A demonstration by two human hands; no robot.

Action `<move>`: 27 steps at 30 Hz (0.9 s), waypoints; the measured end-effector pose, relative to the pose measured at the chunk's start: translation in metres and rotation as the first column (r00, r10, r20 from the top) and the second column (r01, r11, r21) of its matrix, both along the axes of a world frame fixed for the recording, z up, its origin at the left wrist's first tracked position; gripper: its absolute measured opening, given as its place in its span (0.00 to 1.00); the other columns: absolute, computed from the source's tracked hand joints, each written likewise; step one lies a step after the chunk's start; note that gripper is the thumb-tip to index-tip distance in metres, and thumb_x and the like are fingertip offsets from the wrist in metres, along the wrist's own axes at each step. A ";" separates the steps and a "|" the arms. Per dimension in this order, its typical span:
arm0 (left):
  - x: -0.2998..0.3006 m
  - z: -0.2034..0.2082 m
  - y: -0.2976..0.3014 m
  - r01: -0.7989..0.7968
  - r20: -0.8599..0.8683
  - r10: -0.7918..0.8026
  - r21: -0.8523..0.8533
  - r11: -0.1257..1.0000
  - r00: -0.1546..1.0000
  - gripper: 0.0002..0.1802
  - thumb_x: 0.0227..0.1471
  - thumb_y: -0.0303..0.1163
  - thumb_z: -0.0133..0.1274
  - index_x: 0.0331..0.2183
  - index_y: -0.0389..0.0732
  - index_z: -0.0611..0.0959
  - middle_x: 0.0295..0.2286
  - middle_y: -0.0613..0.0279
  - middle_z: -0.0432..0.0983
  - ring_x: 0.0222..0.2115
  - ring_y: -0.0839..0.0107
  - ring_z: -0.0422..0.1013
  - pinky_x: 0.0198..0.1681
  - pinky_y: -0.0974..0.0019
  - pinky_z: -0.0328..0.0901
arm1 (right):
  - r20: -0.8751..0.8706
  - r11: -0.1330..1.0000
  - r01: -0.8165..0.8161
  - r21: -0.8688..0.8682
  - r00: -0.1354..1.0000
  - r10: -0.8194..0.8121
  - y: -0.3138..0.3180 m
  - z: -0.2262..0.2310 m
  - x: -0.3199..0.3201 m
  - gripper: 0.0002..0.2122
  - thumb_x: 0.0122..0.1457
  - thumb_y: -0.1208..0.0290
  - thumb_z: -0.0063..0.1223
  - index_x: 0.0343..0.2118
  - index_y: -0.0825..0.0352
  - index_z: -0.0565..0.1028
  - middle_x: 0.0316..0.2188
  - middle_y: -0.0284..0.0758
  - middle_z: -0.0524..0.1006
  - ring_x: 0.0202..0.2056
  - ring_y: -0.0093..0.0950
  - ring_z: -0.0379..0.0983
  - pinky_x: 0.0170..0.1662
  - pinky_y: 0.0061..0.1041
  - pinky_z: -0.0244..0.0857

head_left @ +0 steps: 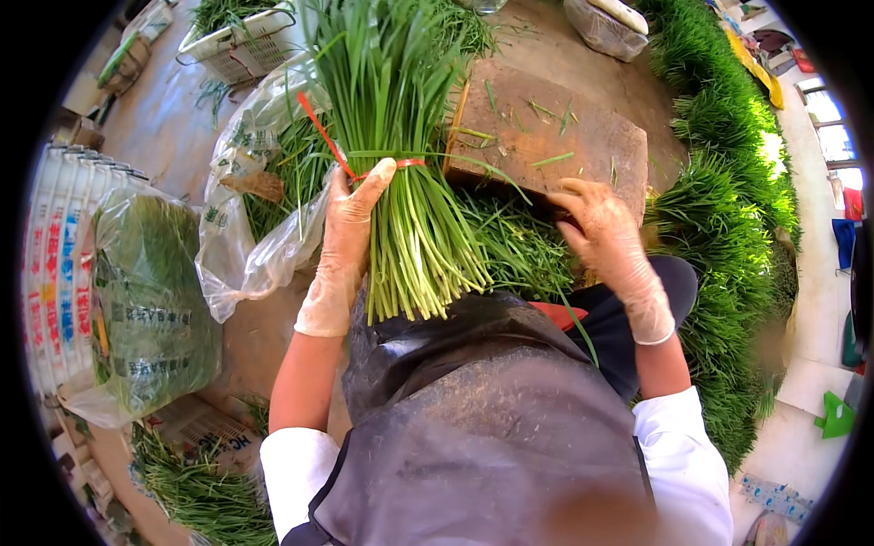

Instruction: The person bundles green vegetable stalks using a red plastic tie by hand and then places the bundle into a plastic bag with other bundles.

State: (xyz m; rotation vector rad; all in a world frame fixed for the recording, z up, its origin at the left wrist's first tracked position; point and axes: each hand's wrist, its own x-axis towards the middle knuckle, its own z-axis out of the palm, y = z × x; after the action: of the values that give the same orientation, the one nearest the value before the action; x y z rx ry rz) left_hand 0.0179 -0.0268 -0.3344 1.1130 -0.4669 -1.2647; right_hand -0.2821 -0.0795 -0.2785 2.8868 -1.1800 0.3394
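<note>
My gloved left hand [353, 218] is closed round a thick bunch of garlic chives [410, 227], thumb across its front. A red tie [401, 164] circles the bunch, with a loose end sticking up to the left. The pale cut ends point down toward my lap, and the green leaves spread away from me. My gloved right hand [601, 227] is apart from the bunch, at the near right edge of a brown wooden block [564, 136]. Its fingers are curled and slightly spread, with nothing visible in them. Loose leaves [528, 246] lie below the block.
Left of me, an open clear plastic bag [264, 264] holds greens, beside a full bag [155, 309] and stacked white crates [55, 264]. A white basket [246, 50] stands at the far left. Bundled greens [719, 227] line the right side. Loose leaves [200, 482] lie at lower left.
</note>
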 end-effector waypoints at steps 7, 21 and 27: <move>-0.009 0.010 -0.005 -0.010 0.041 0.014 -0.089 0.996 0.999 0.23 0.49 0.37 0.62 0.43 0.37 0.73 0.35 0.60 0.75 0.32 0.73 0.74 0.37 0.68 0.70 | 0.138 0.845 -0.532 -0.050 0.834 0.534 0.020 0.035 0.103 0.16 0.46 0.73 0.54 0.41 0.59 0.76 0.41 0.30 0.74 0.40 0.30 0.72 0.40 0.30 0.68; 0.011 -0.012 -0.005 -0.001 -0.219 0.010 0.041 0.999 0.976 0.22 0.54 0.49 0.54 0.40 0.39 0.79 0.29 0.60 0.79 0.25 0.66 0.77 0.30 0.62 0.75 | 0.945 0.377 -0.920 0.107 -0.024 -0.327 -0.017 0.068 -0.073 0.08 0.60 0.74 0.41 0.24 0.61 0.70 0.28 0.31 0.74 0.25 0.20 0.67 0.33 0.20 0.61; 0.015 -0.002 0.002 -0.050 -0.308 0.056 0.028 0.998 0.950 0.20 0.53 0.43 0.56 0.42 0.40 0.76 0.30 0.63 0.78 0.26 0.71 0.75 0.30 0.67 0.73 | -0.271 0.952 0.255 0.169 0.941 -0.204 -0.031 -0.023 -0.052 0.14 0.55 0.69 0.54 0.44 0.66 0.76 0.39 0.38 0.77 0.39 0.30 0.75 0.44 0.27 0.68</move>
State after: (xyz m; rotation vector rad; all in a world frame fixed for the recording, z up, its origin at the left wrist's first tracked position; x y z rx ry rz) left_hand 0.0329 -0.0244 -0.3369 0.9165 -0.1875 -1.3696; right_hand -0.3342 -0.1102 -0.3014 2.7935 -1.5611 -0.1552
